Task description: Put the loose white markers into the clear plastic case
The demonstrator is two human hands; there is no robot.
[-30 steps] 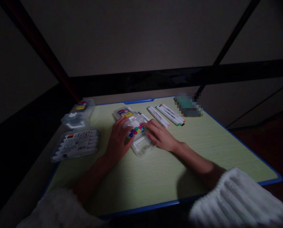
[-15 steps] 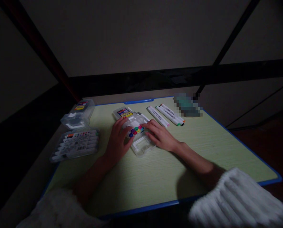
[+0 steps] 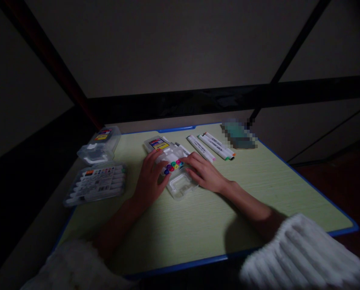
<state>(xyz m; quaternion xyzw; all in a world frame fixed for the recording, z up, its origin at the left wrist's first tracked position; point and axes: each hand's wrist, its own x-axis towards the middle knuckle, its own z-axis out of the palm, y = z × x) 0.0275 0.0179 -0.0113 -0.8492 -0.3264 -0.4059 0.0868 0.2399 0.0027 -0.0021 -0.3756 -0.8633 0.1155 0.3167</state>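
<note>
A clear plastic marker case (image 3: 171, 165) lies on the pale green table (image 3: 198, 225), its coloured marker caps showing in the middle. My left hand (image 3: 151, 179) rests against the case's left side, fingers curved around its edge. My right hand (image 3: 204, 173) lies against the right side, fingers pressed to the case near the caps. Both hands grip the case between them.
Two more clear marker cases, one closed case (image 3: 95, 183) and a second case (image 3: 99, 146), sit at the table's left edge. Several loose white markers (image 3: 211, 147) lie behind my right hand. A blurred teal object (image 3: 238, 135) is at the back right. Dark rails cross behind the table.
</note>
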